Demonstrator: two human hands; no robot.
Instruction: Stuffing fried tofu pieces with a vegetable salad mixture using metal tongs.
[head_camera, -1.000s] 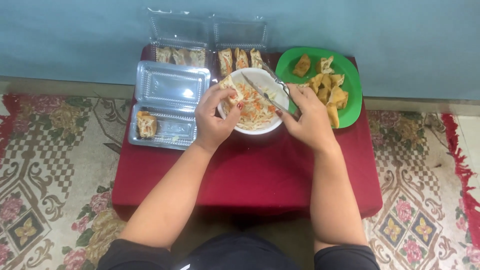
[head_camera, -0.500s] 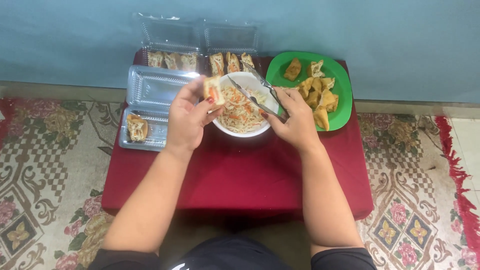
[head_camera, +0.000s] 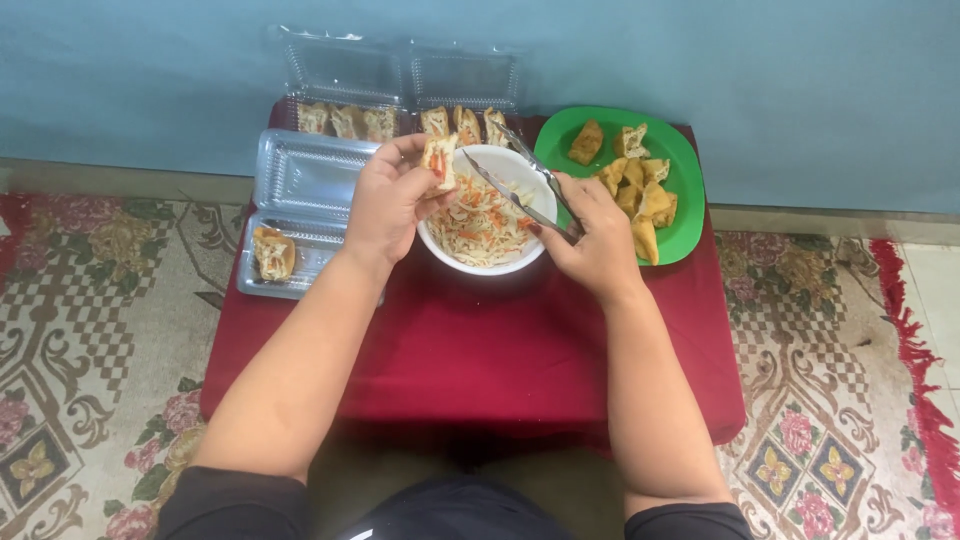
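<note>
Notably, the right hand (head_camera: 590, 235) gripped metal tongs (head_camera: 520, 180), their arms parted, tips over the white bowl (head_camera: 530, 250) of shredded vegetable filling (head_camera: 480, 225). Just left of it, the left hand (head_camera: 390, 200) pinched a split fried tofu piece (head_camera: 438, 160) above the bowl's rim. In my judgement, stuffing went cleanest with the slit kept upward over the bowl. Beyond the right hand lay the green plate (head_camera: 680, 170); beyond the left, clear containers (head_camera: 310, 175).
</note>
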